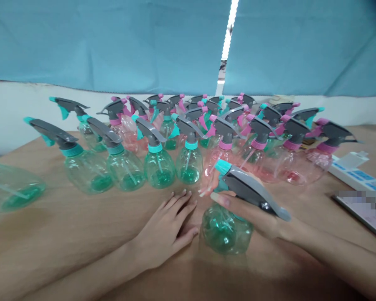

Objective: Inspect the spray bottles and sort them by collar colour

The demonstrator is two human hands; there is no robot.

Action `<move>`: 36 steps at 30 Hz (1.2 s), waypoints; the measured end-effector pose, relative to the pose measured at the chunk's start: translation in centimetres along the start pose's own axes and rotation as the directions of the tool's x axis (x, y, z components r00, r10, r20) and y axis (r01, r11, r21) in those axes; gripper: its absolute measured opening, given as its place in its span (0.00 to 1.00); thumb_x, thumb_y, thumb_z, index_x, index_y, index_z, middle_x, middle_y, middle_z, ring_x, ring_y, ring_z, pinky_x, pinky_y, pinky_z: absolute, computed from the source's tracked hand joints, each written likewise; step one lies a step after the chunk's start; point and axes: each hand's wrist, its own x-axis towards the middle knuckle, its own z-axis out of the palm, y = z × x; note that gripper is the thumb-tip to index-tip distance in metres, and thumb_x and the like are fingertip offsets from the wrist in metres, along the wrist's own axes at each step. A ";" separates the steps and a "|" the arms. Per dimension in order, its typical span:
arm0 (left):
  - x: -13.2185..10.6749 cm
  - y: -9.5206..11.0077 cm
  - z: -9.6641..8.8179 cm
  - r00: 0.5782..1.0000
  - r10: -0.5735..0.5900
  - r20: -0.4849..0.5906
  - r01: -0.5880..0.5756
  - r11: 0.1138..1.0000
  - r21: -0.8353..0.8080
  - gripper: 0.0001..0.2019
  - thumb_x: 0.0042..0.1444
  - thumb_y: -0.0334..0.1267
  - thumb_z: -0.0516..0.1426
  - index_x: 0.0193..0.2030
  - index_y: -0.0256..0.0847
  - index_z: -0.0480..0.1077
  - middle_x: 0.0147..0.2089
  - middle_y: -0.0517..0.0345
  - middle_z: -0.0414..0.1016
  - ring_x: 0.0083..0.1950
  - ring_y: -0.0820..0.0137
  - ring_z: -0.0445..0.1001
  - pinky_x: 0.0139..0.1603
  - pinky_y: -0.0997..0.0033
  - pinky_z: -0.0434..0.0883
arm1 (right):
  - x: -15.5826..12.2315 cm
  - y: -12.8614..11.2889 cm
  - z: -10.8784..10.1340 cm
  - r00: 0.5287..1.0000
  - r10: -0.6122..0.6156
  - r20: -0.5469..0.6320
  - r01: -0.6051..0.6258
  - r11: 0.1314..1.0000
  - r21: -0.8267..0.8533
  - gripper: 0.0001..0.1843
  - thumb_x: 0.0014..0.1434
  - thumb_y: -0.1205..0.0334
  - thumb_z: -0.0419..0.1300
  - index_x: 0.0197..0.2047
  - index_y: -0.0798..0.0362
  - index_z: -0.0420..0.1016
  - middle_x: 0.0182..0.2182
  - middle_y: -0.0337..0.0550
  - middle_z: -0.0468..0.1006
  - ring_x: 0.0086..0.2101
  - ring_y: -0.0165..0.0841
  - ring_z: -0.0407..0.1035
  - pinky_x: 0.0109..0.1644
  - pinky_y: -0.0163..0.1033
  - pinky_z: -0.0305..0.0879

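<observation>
My right hand (253, 211) is wrapped round the neck of a green spray bottle (227, 234) with a grey and turquoise trigger head. This bottle stands close to me, its nozzle pointing left. Palm down on the wooden table (138, 276), my left hand (163, 232) lies flat with fingers stretched out, just left of that bottle and holding nothing. Beyond my hands stands a front row of spray bottles: green ones (159, 169) to the left and pink ones (293, 167) to the right. Part of the nearest pink bottle (221, 156) is hidden behind the held one.
Several more spray bottles (167, 125) crowd behind the front row. At the far left lies another green bottle (15, 188), cut off by the frame. A white and blue power strip (352, 173) and a dark-edged flat device (363, 213) lie at the right. Blue sheeting (113, 46) hangs behind.
</observation>
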 end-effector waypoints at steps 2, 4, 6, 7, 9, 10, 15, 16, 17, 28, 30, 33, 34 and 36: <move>0.0 -0.1 0.1 1.000 0.003 -0.015 -0.003 1.000 0.006 0.25 0.65 0.45 0.54 0.64 0.34 0.59 0.66 0.43 0.60 0.67 0.54 0.57 0.65 0.49 0.58 | 0.1 0.1 -0.1 1.000 -0.014 0.003 0.014 0.999 -0.033 0.07 0.62 0.62 0.57 0.31 0.49 0.64 0.22 0.31 0.62 0.20 0.24 0.53 0.22 0.32 0.52; -0.1 -0.1 0.3 1.000 0.006 -0.025 -0.006 1.000 0.014 0.25 0.65 0.46 0.54 0.64 0.33 0.59 0.67 0.42 0.60 0.67 0.54 0.57 0.64 0.49 0.58 | 0.1 0.2 -0.1 1.000 0.005 0.009 -0.005 0.999 -0.041 0.07 0.62 0.61 0.56 0.32 0.49 0.63 0.21 0.30 0.59 0.20 0.25 0.52 0.23 0.34 0.52; -0.1 -0.1 0.3 1.000 0.007 -0.026 -0.007 1.000 0.019 0.25 0.65 0.46 0.53 0.64 0.33 0.60 0.66 0.42 0.60 0.67 0.54 0.57 0.64 0.49 0.58 | 0.0 0.3 -0.1 0.999 0.034 0.000 -0.034 0.999 -0.020 0.08 0.62 0.57 0.56 0.33 0.48 0.62 0.20 0.30 0.57 0.19 0.25 0.51 0.24 0.35 0.53; -0.1 -0.1 0.3 1.000 0.007 -0.023 -0.007 1.000 0.021 0.25 0.65 0.46 0.53 0.64 0.33 0.60 0.66 0.42 0.60 0.67 0.54 0.57 0.64 0.49 0.58 | -0.1 0.3 0.0 0.999 0.048 -0.008 -0.048 0.999 -0.007 0.08 0.61 0.55 0.56 0.33 0.48 0.62 0.19 0.30 0.57 0.19 0.26 0.51 0.25 0.36 0.54; -0.1 -0.1 0.3 1.000 0.007 -0.021 -0.006 1.000 0.024 0.24 0.65 0.46 0.53 0.64 0.33 0.60 0.66 0.43 0.61 0.67 0.54 0.58 0.64 0.49 0.58 | -0.2 0.2 0.0 0.997 0.076 -0.020 -0.076 0.997 0.005 0.09 0.61 0.55 0.56 0.33 0.48 0.62 0.18 0.29 0.56 0.18 0.26 0.51 0.25 0.36 0.55; 0.0 -0.1 0.2 1.000 0.006 -0.018 -0.006 1.000 0.024 0.25 0.65 0.45 0.53 0.64 0.33 0.60 0.66 0.43 0.61 0.67 0.54 0.57 0.64 0.49 0.58 | -0.2 0.1 0.0 0.996 0.084 -0.018 -0.084 0.996 0.001 0.08 0.61 0.55 0.57 0.33 0.48 0.63 0.18 0.29 0.56 0.18 0.26 0.51 0.24 0.36 0.55; 0.0 -0.1 0.2 1.000 0.001 -0.009 -0.001 1.000 0.013 0.25 0.66 0.46 0.53 0.65 0.35 0.59 0.67 0.44 0.59 0.68 0.55 0.56 0.65 0.50 0.57 | 0.1 -0.2 0.1 0.996 0.058 -0.067 -0.057 0.998 0.012 0.04 0.59 0.59 0.59 0.39 0.46 0.73 0.25 0.34 0.72 0.30 0.31 0.70 0.39 0.38 0.69; -0.1 -0.1 0.3 1.000 -0.002 -0.014 0.002 1.000 0.010 0.25 0.66 0.46 0.52 0.65 0.35 0.59 0.67 0.44 0.59 0.68 0.55 0.56 0.65 0.50 0.57 | 0.3 -0.2 0.1 0.995 0.065 -0.078 -0.063 0.998 0.032 0.06 0.59 0.60 0.60 0.40 0.46 0.74 0.27 0.35 0.74 0.34 0.32 0.73 0.45 0.40 0.70; -0.1 -0.2 0.3 1.000 -0.006 -0.016 0.006 1.000 0.007 0.25 0.66 0.47 0.52 0.65 0.35 0.59 0.67 0.44 0.59 0.68 0.55 0.56 0.65 0.50 0.57 | 0.4 -0.1 0.1 0.994 0.077 -0.076 -0.074 0.996 0.049 0.07 0.59 0.61 0.59 0.42 0.46 0.75 0.28 0.35 0.76 0.37 0.32 0.74 0.49 0.41 0.69; 0.0 0.0 0.3 0.999 -0.014 -0.042 0.013 1.000 -0.023 0.25 0.66 0.46 0.52 0.65 0.37 0.57 0.67 0.44 0.59 0.68 0.55 0.56 0.64 0.50 0.58 | 0.3 -0.1 0.0 0.997 0.068 -0.023 -0.065 0.991 0.121 0.19 0.59 0.64 0.61 0.53 0.44 0.71 0.50 0.41 0.77 0.44 0.35 0.75 0.49 0.44 0.74; 0.0 0.0 0.3 0.999 -0.010 -0.043 0.010 1.000 -0.018 0.25 0.66 0.46 0.52 0.65 0.37 0.57 0.67 0.44 0.59 0.68 0.55 0.56 0.64 0.50 0.58 | 0.2 0.2 0.0 0.998 0.055 -0.017 -0.052 0.988 0.146 0.20 0.59 0.65 0.61 0.54 0.44 0.69 0.54 0.41 0.74 0.45 0.33 0.74 0.49 0.41 0.73; 0.0 0.0 0.3 1.000 -0.004 -0.027 0.005 1.000 0.004 0.25 0.66 0.46 0.53 0.65 0.34 0.57 0.67 0.42 0.59 0.68 0.55 0.55 0.65 0.51 0.57 | 0.0 0.9 -0.1 0.999 0.034 -0.002 -0.033 0.982 0.187 0.19 0.60 0.65 0.61 0.54 0.45 0.67 0.57 0.40 0.71 0.44 0.29 0.73 0.48 0.36 0.73; 0.0 0.0 0.3 1.000 -0.005 -0.022 0.005 1.000 0.008 0.26 0.66 0.46 0.53 0.65 0.34 0.57 0.67 0.42 0.59 0.68 0.55 0.55 0.65 0.51 0.57 | -0.1 1.1 -0.1 0.999 0.035 0.007 -0.035 0.980 0.196 0.18 0.60 0.65 0.61 0.54 0.45 0.68 0.57 0.39 0.70 0.43 0.28 0.74 0.48 0.35 0.73; 0.0 0.0 0.3 1.000 -0.009 -0.015 0.009 1.000 0.005 0.26 0.66 0.46 0.53 0.65 0.34 0.57 0.67 0.43 0.59 0.68 0.56 0.55 0.65 0.51 0.56 | -0.2 1.3 -0.2 0.999 0.027 0.022 -0.031 0.979 0.203 0.17 0.61 0.65 0.60 0.53 0.45 0.68 0.57 0.39 0.70 0.41 0.27 0.74 0.48 0.35 0.72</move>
